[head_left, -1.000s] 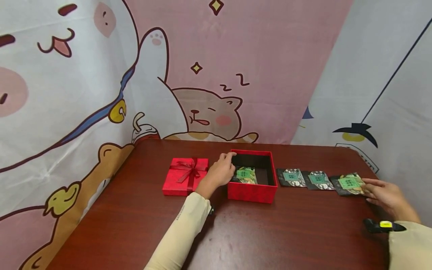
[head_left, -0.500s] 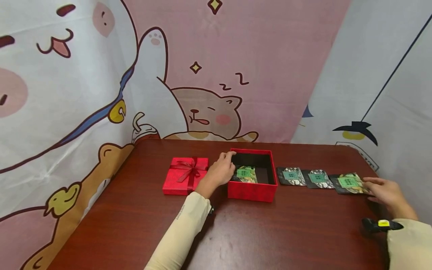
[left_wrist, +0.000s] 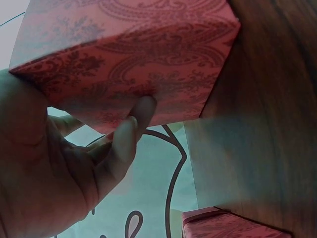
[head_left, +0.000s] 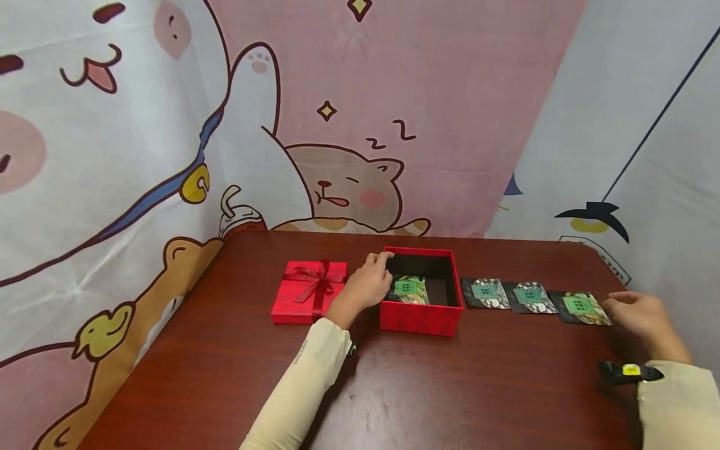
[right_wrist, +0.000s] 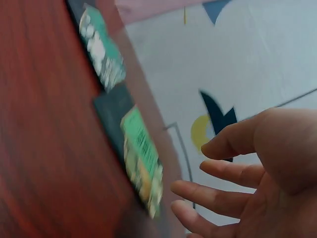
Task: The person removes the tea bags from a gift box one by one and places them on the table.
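My left hand [head_left: 368,282] grips the left wall of an open red gift box [head_left: 420,320]. In the left wrist view a fingertip [left_wrist: 145,105] rests against the patterned outside of that box [left_wrist: 148,59]. Inside the box lies a black packet with a green label [head_left: 410,290]. On the right, my right hand [head_left: 641,315] hovers just beside a similar green-labelled packet [head_left: 584,308], the last in a row. The right wrist view shows the fingers of that hand [right_wrist: 218,193] spread loosely, with a gap to the packet [right_wrist: 141,148].
Two black packets with teal labels, a left one [head_left: 487,294] and a right one [head_left: 530,298], lie between the box and the end packet. Left of the box sits a red lid with a ribbon bow [head_left: 289,306]. Behind the brown table [head_left: 405,387] hangs a cartoon-printed cloth [head_left: 450,125].
My right hand has let go of the end packet, which now lies flat on the table, and has drawn slightly away. The left hand stays at the box.
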### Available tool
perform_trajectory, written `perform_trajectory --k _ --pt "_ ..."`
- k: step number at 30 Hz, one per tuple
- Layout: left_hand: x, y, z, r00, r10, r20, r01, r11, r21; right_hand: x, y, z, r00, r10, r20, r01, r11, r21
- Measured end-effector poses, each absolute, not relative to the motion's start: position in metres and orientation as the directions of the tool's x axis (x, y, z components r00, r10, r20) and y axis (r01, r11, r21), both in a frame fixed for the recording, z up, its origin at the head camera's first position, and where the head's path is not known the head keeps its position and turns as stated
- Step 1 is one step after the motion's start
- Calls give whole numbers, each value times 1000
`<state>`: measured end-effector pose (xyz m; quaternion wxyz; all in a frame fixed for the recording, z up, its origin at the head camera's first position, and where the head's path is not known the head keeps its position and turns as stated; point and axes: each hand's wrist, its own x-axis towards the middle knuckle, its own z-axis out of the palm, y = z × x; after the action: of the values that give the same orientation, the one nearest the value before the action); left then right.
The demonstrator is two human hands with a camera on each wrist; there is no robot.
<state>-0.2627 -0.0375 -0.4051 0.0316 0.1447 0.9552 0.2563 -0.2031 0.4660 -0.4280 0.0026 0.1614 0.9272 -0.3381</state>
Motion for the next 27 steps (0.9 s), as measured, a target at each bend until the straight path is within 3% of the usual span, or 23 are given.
perform_trajectory --k 7,15,27 --pt "-264 -39 -407 -951 310 -13 274 859 433 -208 422 -406 -979 204 14 158 801 -577" --pt "-268 -43 -406 -942 332 49 326 871 367 -219 360 -379 -996 75 37 27 710 -704" --pt "-269 -49 -405 -930 356 92 362 839 406 -229 298 -357 -997 -63 44 -73 611 -788"
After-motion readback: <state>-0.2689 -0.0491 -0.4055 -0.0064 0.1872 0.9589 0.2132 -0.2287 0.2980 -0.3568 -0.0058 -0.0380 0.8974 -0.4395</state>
